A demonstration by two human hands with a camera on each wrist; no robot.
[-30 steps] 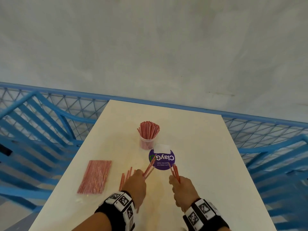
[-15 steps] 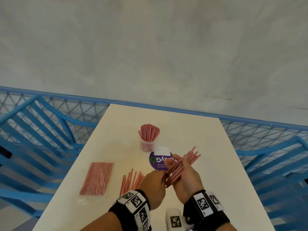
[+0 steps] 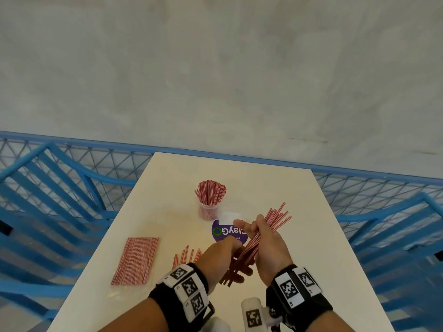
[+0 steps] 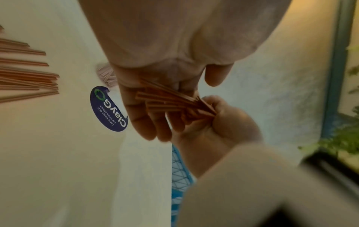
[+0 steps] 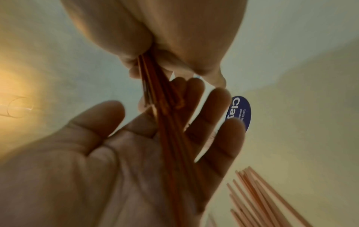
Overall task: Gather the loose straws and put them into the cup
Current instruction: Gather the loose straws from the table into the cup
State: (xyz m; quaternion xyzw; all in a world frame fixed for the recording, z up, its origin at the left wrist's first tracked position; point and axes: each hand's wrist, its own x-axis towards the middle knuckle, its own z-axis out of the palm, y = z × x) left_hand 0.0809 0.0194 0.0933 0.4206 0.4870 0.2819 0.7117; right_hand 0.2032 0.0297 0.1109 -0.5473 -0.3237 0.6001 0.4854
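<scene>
Between the cup [image 3: 208, 211] and the right hand's fingers [image 3: 249, 230] gripping a straw bundle [image 3: 275, 218] lies a purple sticker [image 3: 226, 232].

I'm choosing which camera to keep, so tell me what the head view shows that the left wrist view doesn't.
Only the head view shows the pack of straws lying flat, the table's far edge and the blue railing. Only the left wrist view shows the left hand's fingers straight under the bundle and green plants. Both show the right hand gripping that bundle, the purple sticker and loose straws.
</scene>
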